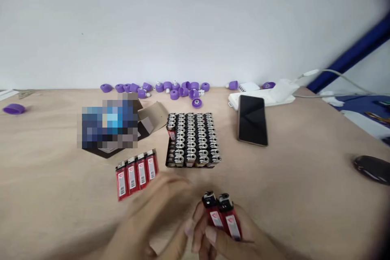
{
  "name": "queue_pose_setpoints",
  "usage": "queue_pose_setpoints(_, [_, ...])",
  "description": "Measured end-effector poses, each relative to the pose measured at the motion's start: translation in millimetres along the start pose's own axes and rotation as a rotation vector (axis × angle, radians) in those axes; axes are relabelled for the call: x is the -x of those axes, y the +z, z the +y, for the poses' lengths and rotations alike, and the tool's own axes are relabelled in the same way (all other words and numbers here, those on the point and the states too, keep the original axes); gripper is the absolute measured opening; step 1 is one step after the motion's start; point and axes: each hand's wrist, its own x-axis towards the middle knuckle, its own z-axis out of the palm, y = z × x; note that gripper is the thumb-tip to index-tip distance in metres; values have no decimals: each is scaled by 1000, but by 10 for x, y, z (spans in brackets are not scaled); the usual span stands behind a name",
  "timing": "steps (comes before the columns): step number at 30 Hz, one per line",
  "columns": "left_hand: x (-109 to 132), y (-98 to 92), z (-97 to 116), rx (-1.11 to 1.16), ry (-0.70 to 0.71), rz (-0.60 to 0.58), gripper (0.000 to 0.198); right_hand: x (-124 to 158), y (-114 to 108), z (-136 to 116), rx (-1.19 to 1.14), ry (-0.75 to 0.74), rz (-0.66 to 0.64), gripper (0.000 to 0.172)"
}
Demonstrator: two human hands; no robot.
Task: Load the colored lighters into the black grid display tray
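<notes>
Two red lighters (pixel 227 221) with black and metal tops stand side by side in my right hand (pixel 243 231), its thumb pressed across their front. To the left, my left hand (pixel 158 207) is blurred by motion, its thumb and fingers apart, with nothing visible between them. The left thumb tip is close to the right hand's fingers. Several red lighters (pixel 137 174) with white labels lie in a row just beyond my left hand. Behind both hands sits a black tray (pixel 190 166) packed with upright lighters (pixel 196 136); gaps show along its left side.
An open cardboard box (pixel 152 120), partly pixelated, stands left of the tray. Purple caps (pixel 174 94) are scattered along the wall. To the right lie a phone (pixel 252 120), a white power strip (pixel 262 97) with cables, and a dark computer mouse (pixel 373 168).
</notes>
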Motion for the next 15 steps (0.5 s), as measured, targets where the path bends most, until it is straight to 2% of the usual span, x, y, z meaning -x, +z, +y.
queue_pose_setpoints(2, [118, 300, 49, 321, -209, -77, 29, -24, 6, -47, -46, -18, -107, 41])
queue_pose_setpoints(3, [150, 435, 56, 451, -309, -99, 30, -39, 7, -65, -76, -33, -148, 38])
queue_pose_setpoints(4, [165, 550, 55, 543, -395, -100, 32, -54, 9, -77, -107, -57, -175, 37])
queue_pose_setpoints(6, [161, 708, 41, 629, -480, -46, 36, -87, 5, -75, -123, -98, -221, 37])
queue_pose_setpoints(10, [123, 796, -3, 654, -470, 78, 37, -148, -43, -7, -74, -107, -275, 44])
queue_pose_setpoints(15, [110, 817, -77, 738, -510, 11, 37, -163, -86, 27, 26, -103, -288, 40])
